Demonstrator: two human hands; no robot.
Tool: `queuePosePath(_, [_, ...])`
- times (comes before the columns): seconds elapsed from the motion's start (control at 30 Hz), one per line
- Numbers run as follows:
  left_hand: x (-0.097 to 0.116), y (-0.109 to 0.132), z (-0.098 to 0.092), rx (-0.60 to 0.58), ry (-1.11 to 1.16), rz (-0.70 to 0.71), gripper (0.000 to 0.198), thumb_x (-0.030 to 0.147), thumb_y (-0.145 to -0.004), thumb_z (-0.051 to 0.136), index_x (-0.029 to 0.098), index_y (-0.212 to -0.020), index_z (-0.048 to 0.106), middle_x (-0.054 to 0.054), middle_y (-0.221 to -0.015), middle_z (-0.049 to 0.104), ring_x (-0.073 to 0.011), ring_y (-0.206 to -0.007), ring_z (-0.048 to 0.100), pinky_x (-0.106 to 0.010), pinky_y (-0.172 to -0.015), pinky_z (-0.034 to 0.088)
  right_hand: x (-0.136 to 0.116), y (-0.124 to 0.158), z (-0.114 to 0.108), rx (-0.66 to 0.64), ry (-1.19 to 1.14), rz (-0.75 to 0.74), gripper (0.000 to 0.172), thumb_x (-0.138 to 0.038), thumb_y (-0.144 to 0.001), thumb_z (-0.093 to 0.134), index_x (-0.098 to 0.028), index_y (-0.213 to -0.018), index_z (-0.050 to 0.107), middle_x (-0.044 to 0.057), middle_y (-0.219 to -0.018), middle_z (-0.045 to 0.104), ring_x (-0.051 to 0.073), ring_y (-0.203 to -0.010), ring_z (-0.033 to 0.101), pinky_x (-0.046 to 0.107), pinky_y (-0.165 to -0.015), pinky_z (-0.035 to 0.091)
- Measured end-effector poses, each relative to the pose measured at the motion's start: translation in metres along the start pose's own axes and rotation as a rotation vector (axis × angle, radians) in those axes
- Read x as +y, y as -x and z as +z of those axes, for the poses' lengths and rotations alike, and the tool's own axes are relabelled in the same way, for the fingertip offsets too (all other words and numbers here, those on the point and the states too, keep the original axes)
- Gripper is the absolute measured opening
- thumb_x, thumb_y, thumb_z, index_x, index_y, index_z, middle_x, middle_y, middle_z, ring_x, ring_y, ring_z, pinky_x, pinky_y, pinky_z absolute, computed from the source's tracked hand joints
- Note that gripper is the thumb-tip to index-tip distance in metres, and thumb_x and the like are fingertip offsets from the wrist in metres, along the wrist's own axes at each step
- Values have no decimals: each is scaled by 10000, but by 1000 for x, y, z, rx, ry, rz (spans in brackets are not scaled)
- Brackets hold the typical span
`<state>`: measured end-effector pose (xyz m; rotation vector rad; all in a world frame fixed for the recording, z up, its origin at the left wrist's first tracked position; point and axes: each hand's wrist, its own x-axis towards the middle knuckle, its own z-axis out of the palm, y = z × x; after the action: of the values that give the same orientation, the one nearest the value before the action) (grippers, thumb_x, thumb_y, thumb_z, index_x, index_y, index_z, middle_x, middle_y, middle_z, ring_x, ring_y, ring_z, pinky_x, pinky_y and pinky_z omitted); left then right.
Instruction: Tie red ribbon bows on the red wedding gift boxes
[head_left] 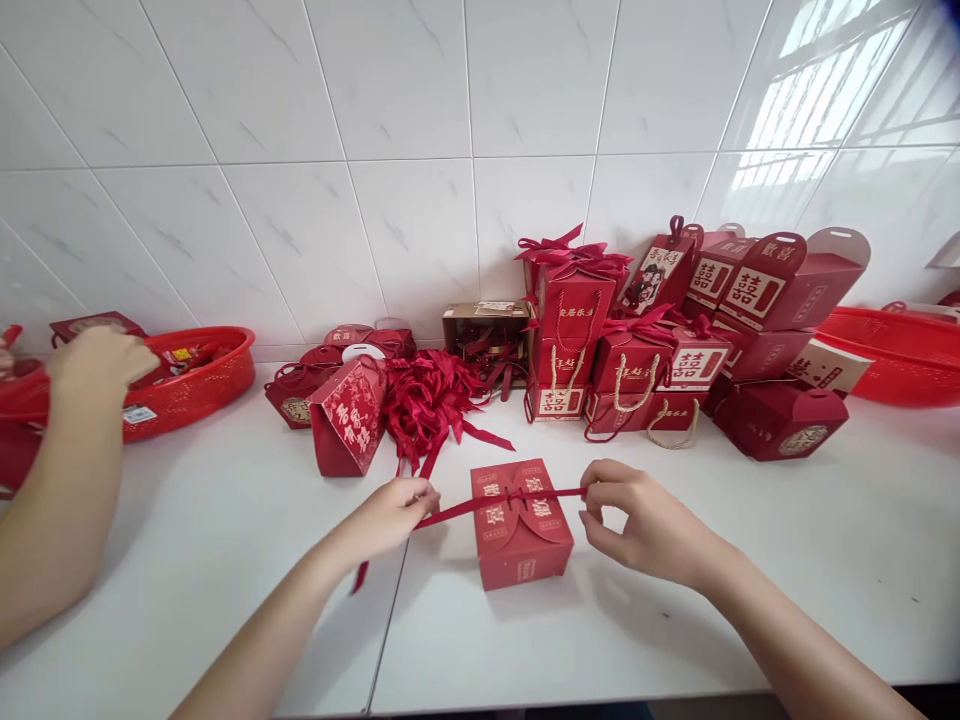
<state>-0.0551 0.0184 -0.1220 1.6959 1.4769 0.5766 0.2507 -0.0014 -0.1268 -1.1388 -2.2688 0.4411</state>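
Note:
A small red gift box (521,535) with gold lettering sits on the white table (675,620) in front of me. A red ribbon (495,503) runs across its top. My left hand (394,515) pinches the ribbon's left end, which trails down past my wrist. My right hand (649,525) pinches the right end at the box's upper right corner. The ribbon is stretched taut between both hands.
A loose pile of red ribbons (431,400) lies behind the box, beside a triangular red box (349,420). Stacked red gift boxes (660,340) line the tiled wall. Another person's arm (67,450) reaches into a red basket (187,385) at left; a second red basket (896,355) sits at right.

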Motion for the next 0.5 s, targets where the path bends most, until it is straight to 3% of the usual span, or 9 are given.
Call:
queuePosePath(0.1, [10,-1,-14,-294,-3,4,148,336,-649,708,188,-647,715,14,-571,573,-130,-525,466,-220,-486,359,-1,-6,12,330,81,51,218,-220,-831,523,-189,-624,584,71,-762,601,169,-652,556,299,-554,454])
queuePosePath(0.2, [27,3,-14,-533,69,112,156,306,-693,690,196,-760,778,8,-526,553,-107,-483,413,-222,-466,350,-10,-13,20,604,-28,28,244,-264,-841,550,-193,-618,621,75,-733,621,163,-619,566,289,-512,463])
queuePosePath(0.27, [39,7,-7,-469,165,198,209,335,-758,643,200,-835,783,8,-505,533,-105,-477,406,-225,-464,359,-18,-17,21,629,-154,29,241,-278,-834,576,-197,-617,641,72,-740,635,162,-624,579,285,-511,469])
queuePosePath(0.37, [54,16,10,-181,246,263,237,333,-817,589,220,-933,763,-3,-592,583,-132,-579,497,-238,-550,427,-31,-20,17,582,-352,43,203,-286,-829,589,-203,-676,695,74,-773,644,173,-682,602,276,-524,476])
queuePosePath(0.5, [63,26,38,57,-10,381,258,193,-857,482,224,-877,738,-4,-650,560,-139,-619,501,-237,-569,423,-44,-22,17,402,-554,102,193,-325,-786,650,-209,-646,716,56,-759,639,148,-636,582,257,-522,456])
